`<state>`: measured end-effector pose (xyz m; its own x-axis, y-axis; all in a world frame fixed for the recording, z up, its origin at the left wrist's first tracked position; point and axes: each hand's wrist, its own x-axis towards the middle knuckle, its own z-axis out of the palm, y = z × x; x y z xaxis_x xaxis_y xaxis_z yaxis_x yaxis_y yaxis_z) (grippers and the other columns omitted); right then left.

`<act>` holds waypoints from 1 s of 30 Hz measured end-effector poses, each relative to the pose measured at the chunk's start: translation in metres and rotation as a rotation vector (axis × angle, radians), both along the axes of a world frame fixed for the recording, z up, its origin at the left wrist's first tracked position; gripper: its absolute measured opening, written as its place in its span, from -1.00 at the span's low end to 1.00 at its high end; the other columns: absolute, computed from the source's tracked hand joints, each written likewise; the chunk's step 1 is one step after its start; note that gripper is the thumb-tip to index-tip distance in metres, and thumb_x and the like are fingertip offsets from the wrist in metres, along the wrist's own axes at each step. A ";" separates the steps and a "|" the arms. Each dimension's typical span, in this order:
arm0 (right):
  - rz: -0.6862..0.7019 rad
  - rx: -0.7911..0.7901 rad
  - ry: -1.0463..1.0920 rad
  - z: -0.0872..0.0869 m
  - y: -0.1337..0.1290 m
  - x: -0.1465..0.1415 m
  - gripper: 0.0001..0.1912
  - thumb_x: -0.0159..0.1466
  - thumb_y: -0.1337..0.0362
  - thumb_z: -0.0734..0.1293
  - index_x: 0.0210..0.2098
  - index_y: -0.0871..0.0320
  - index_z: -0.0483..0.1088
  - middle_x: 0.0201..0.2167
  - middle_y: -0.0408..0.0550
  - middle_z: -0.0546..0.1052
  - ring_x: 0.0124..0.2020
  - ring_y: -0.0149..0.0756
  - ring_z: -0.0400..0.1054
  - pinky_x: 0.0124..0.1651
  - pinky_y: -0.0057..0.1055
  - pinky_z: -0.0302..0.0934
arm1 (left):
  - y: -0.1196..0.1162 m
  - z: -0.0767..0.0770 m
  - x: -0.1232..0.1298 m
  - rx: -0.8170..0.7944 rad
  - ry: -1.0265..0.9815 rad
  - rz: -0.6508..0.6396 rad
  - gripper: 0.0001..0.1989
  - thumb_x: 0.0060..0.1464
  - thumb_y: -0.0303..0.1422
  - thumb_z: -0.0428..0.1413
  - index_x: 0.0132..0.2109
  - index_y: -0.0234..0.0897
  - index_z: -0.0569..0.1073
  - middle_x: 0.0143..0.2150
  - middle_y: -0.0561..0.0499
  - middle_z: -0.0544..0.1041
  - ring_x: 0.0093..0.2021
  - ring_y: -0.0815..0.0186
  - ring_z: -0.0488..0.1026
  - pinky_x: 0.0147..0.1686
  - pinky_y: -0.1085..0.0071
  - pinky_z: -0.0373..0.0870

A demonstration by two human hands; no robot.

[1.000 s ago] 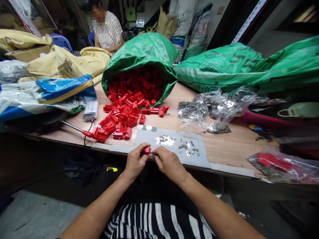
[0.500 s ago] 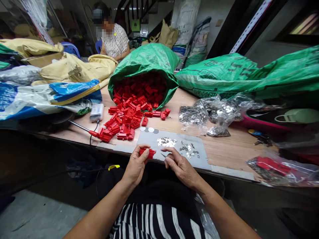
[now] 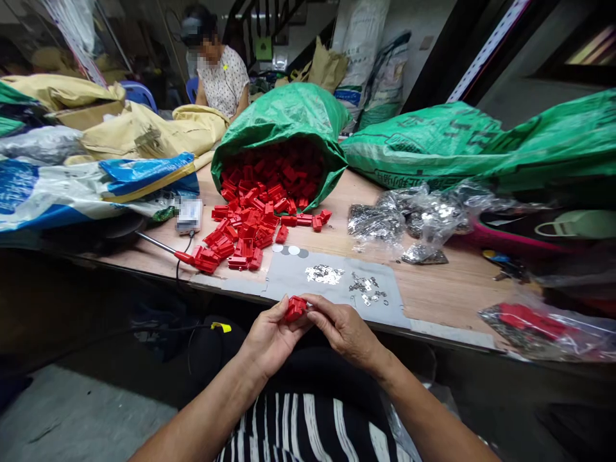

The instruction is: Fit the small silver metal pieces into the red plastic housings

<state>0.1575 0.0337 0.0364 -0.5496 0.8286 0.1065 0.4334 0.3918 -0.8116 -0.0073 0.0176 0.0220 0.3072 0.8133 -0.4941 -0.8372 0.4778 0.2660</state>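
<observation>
My left hand (image 3: 272,333) is closed around a red plastic part (image 3: 295,308), a small boxy housing, just in front of the table edge. From the other side my right hand (image 3: 344,330) reaches it, thumb and index finger pinched at the part's right end. A small metal piece (image 3: 309,308) shows faintly between those fingertips, mostly hidden. Just beyond the hands, a grey mat (image 3: 332,296) bears a heap of thin shiny metal plates (image 3: 325,274) and a looser scatter of small metal pieces (image 3: 368,289).
Red parts (image 3: 245,234) spill from a green woven sack (image 3: 283,115) onto the wooden table (image 3: 332,237). Clear bags of metal pieces (image 3: 409,221) lie to the right. A red-handled tool (image 3: 185,258) sits at left. A person (image 3: 224,80) sits across the table.
The red part has been turned and brought slightly nearer to me. My right hand has moved left, carrying the small metal piece to the red part, so both hands now meet.
</observation>
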 end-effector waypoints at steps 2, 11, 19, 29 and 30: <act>-0.032 0.025 0.009 -0.003 0.001 0.000 -0.67 0.39 0.18 0.13 0.09 0.03 0.33 -0.05 -0.04 0.53 -0.08 -0.23 0.43 -0.02 -0.36 0.25 | -0.001 -0.001 0.001 -0.005 -0.009 0.014 -0.71 0.24 -0.43 -0.04 -0.31 -0.52 0.51 -0.33 -0.18 0.60 -0.31 0.27 0.58 -0.03 0.28 0.45; -0.061 -0.178 0.092 -0.010 -0.004 0.003 -0.78 0.35 0.16 0.20 -0.14 0.12 0.39 -0.39 -0.16 0.48 -0.37 -0.37 0.34 -0.28 -0.48 0.18 | -0.010 -0.017 0.006 0.045 0.039 -0.044 -0.87 0.15 -0.39 0.10 -0.30 -0.39 0.47 -0.33 -0.08 0.57 -0.30 0.29 0.54 -0.04 0.25 0.41; -0.105 -0.320 -0.156 -0.019 -0.033 0.056 -0.86 0.24 0.19 0.30 -0.34 0.14 0.31 -0.57 -0.29 0.21 -0.55 -0.48 0.01 -0.50 -0.52 -0.09 | -0.026 -0.039 0.005 -0.026 0.213 -0.374 -0.68 0.02 -0.38 0.22 -0.05 -0.25 0.40 -0.11 -0.08 0.51 -0.15 0.23 0.51 -0.07 0.24 0.37; -0.445 -0.249 -0.788 -0.064 -0.056 0.152 -0.85 0.27 0.17 0.18 -0.30 0.08 0.33 -0.43 -0.06 0.53 -0.38 -0.19 0.42 -0.44 -0.44 0.04 | -0.025 -0.054 0.001 -0.127 0.263 -0.340 -0.61 -0.02 -0.39 0.24 -0.01 -0.28 0.39 -0.13 -0.09 0.49 -0.18 0.21 0.53 -0.05 0.23 0.39; -0.477 -0.248 -0.820 -0.068 -0.055 0.155 -0.83 0.26 0.17 0.18 -0.28 0.08 0.34 -0.39 -0.02 0.55 -0.35 -0.14 0.44 -0.43 -0.42 0.06 | -0.025 -0.054 0.001 -0.129 0.266 -0.339 -0.61 -0.02 -0.39 0.24 -0.02 -0.28 0.39 -0.14 -0.09 0.50 -0.18 0.22 0.54 -0.05 0.24 0.39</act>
<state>0.3122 -0.0215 -0.0316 0.0226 0.9302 -0.3664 0.9682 -0.1117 -0.2238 -0.0067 -0.0076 -0.0317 0.3942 0.6149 -0.6830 -0.5380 0.7569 0.3710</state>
